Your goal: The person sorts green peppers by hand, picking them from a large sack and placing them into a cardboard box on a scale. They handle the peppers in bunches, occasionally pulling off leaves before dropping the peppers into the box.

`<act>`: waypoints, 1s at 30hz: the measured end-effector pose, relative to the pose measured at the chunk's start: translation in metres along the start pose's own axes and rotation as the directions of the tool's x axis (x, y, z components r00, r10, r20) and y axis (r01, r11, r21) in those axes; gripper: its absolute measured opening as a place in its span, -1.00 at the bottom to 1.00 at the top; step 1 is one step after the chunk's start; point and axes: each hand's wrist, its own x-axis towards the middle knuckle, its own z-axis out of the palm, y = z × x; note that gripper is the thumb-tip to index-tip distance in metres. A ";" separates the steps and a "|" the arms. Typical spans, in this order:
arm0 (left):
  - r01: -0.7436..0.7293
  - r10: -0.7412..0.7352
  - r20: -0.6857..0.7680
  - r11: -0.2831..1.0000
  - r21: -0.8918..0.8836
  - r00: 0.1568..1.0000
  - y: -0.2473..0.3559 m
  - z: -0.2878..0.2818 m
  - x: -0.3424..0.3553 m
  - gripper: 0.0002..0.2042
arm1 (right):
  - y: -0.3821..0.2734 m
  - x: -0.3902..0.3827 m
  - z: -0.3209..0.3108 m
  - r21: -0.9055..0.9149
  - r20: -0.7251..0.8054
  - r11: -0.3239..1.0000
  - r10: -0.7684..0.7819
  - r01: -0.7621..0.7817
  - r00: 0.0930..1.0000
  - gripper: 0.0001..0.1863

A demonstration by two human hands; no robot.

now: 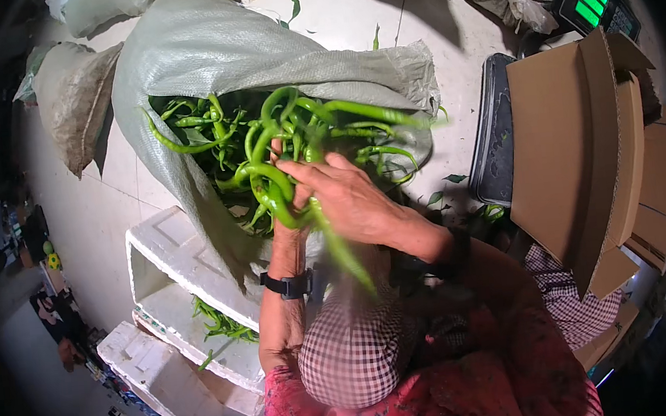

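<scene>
Long green chili peppers (273,193) are bunched between my two hands, above the mouth of a big pale woven sack (203,46). My left hand (299,199) is closed around the bunch from below, mostly hidden behind the curled peppers. From the right, my right hand (348,199) closes on the same bunch, its fingers reaching over toward the left hand. A long pepper (344,246), smeared by motion, slants down beside my right wrist. More loose green peppers (201,128) fill the sack's opening behind the hands.
A white foam box (168,244) with some peppers stands at the left, another foam piece (154,371) below it. At the right are a scale platform (491,133), its lit display (592,1) and an open cardboard box (551,152). A tied sack (74,103) sits far left.
</scene>
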 end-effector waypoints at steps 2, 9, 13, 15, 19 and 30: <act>0.173 -0.211 -0.087 0.932 -0.318 0.974 0.005 0.003 -0.004 -0.27 | 0.001 0.007 0.008 0.041 -0.131 0.995 -0.082 0.088 0.988 -0.25; 0.273 -0.244 0.139 0.929 -0.250 0.960 0.027 -0.015 0.007 -0.21 | -0.012 0.019 0.008 0.022 -0.051 0.987 -0.160 0.161 0.986 -0.28; 0.001 -0.002 0.007 0.994 0.111 1.000 0.061 -0.006 0.019 -0.34 | -0.021 0.019 0.000 -0.039 -0.015 0.964 -0.265 0.264 0.964 -0.28; 0.095 -0.110 0.072 0.976 0.194 0.991 0.070 0.002 0.022 -0.14 | -0.026 0.021 0.002 -0.155 0.010 0.955 -0.255 0.254 0.967 -0.27; 0.145 -0.144 0.039 0.989 -0.025 0.989 0.062 -0.005 0.020 -0.40 | -0.029 0.019 0.015 -0.158 0.004 0.965 -0.210 0.208 0.978 -0.32; 0.281 -0.284 -0.149 0.959 -0.040 0.947 0.131 -0.012 0.011 -0.51 | 0.036 -0.068 -0.040 0.143 0.022 0.922 0.360 -0.360 0.933 -0.64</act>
